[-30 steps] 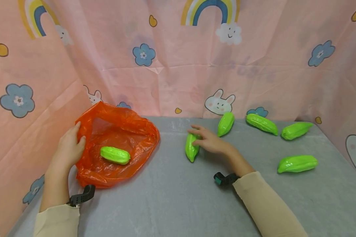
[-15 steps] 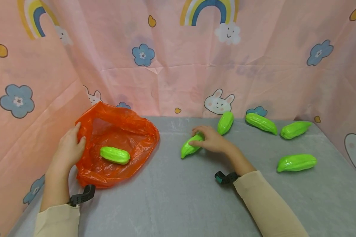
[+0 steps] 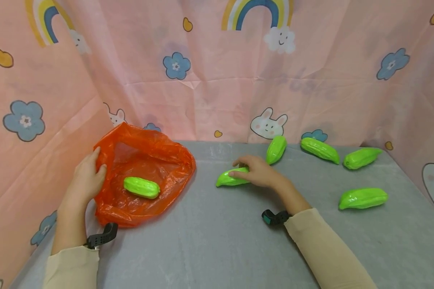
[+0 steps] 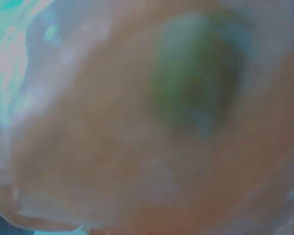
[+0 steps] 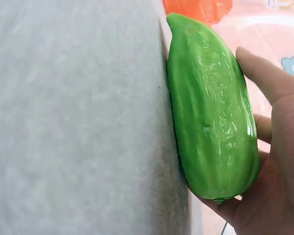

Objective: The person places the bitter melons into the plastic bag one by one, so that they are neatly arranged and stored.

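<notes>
My left hand holds the left rim of an orange-red plastic bag, thumb on the near side of the film. The bag's mouth gapes, and one glossy green ridged gourd lies inside. Blurred orange film fills the left wrist view, with that gourd a dim green patch. Right of the bag, my right hand grips another green gourd from above around its blunt end. Its pointed tip faces the bag; it lies at the table surface in the right wrist view.
Behind the right hand lies a green gourd. Farther right are several more: one at the back, another beside it, and one nearer the front. A pink patterned cloth walls in the grey table.
My right fingers have closed round the gourd and turned it on the table, so its tip swings from facing the front to facing left. My left hand and the bag stay in place.
</notes>
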{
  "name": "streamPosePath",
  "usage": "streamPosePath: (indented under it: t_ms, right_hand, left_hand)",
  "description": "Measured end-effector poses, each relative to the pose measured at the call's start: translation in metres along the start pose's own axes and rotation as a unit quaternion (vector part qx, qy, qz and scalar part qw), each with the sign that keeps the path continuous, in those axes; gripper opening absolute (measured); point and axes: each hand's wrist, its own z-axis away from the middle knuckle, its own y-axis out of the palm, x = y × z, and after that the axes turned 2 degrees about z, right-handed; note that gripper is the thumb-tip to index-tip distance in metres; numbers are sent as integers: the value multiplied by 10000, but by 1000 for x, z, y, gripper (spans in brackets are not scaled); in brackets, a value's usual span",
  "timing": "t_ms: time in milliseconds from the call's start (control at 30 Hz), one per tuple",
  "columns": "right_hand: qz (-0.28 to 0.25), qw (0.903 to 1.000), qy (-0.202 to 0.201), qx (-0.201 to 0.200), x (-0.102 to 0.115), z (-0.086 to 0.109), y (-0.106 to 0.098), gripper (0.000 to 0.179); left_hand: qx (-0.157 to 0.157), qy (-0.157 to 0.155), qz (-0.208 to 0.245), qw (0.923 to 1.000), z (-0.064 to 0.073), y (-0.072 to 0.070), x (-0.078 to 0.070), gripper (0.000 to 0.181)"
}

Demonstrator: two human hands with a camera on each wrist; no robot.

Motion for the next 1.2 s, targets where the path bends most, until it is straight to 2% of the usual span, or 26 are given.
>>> streamPosePath:
  t_ms: [267, 400, 800, 1200]
  right_hand:
    - [-571, 9941, -323, 866, -2, 7, -10, 69]
    - [-877, 9882, -510, 1144, -4, 9, -16, 66]
    - [-1197, 9830, -492, 1306, -3, 4, -10, 46]
    - [-1047, 9812, -486, 1546, 3, 1, -6, 55]
  left_hand:
    - [50, -79, -2, 10000, -2, 1, -2, 68]
    - [48, -124, 87, 9999, -2, 3, -2, 67]
    - [14, -59, 84, 9999, -1, 0, -1, 67]
    - [-7, -66, 96, 9999, 0, -2, -2, 67]
